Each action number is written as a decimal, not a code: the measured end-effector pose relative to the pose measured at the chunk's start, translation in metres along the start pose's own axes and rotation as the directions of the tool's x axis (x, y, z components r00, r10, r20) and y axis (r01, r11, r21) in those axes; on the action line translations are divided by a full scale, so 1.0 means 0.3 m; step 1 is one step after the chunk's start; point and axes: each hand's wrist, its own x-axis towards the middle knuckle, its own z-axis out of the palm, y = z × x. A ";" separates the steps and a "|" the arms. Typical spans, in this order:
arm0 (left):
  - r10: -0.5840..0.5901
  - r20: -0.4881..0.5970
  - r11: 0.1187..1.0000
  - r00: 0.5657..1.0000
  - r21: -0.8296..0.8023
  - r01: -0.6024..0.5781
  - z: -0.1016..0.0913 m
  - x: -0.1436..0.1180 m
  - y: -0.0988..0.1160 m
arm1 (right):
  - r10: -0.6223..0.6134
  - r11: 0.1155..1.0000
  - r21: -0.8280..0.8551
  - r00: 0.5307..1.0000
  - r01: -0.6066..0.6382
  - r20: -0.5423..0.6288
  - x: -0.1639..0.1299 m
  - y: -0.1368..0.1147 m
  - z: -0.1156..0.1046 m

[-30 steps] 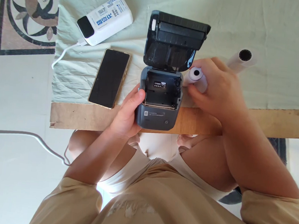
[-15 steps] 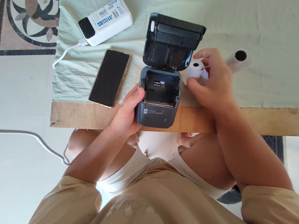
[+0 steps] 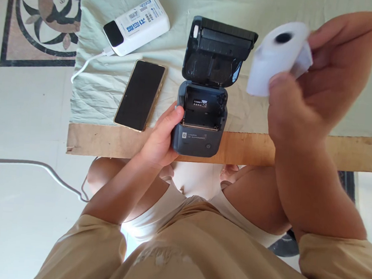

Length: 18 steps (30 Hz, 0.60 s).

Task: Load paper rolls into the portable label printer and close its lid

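A small dark grey printer [image 3: 199, 136] stands at the table's near edge with its lid [image 3: 218, 51] swung up and its paper bay empty. My left hand [image 3: 162, 137] grips the printer's left side. My right hand [image 3: 321, 77] is raised high to the right of the printer and is shut on a white paper roll [image 3: 273, 58], whose hollow core faces up. A loose flap of paper shows at the roll's right side.
A phone [image 3: 140, 94] lies face up left of the printer. A white power bank [image 3: 137, 26] with a white cable [image 3: 85, 63] sits behind it. Pale green cloth [image 3: 111, 98] covers the wooden table [image 3: 108, 139]. My knees are under the edge.
My right hand has lifted the paper roll off the cloth, up and to the right, closer to the camera. The second roll on the cloth is now hidden. The left hand stays on the printer.
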 end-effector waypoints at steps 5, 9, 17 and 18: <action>0.028 -0.012 1.000 1.000 -0.012 -0.028 -0.014 -0.007 -0.002 | -0.128 0.992 -0.009 0.991 0.129 0.029 -0.012 -0.052 0.058; 0.048 0.005 0.998 0.999 0.038 -0.048 -0.024 -0.010 -0.009 | -0.284 0.959 -0.042 0.956 0.282 -0.074 -0.016 -0.033 0.080; 0.047 -0.042 0.998 0.998 0.054 -0.044 -0.021 -0.004 -0.016 | -0.511 0.852 -0.021 0.822 0.524 -0.251 -0.003 -0.034 0.086; 0.048 -0.044 0.998 0.998 0.046 -0.045 -0.018 -0.003 -0.014 | -0.527 0.840 -0.027 0.803 0.542 -0.277 -0.011 -0.046 0.089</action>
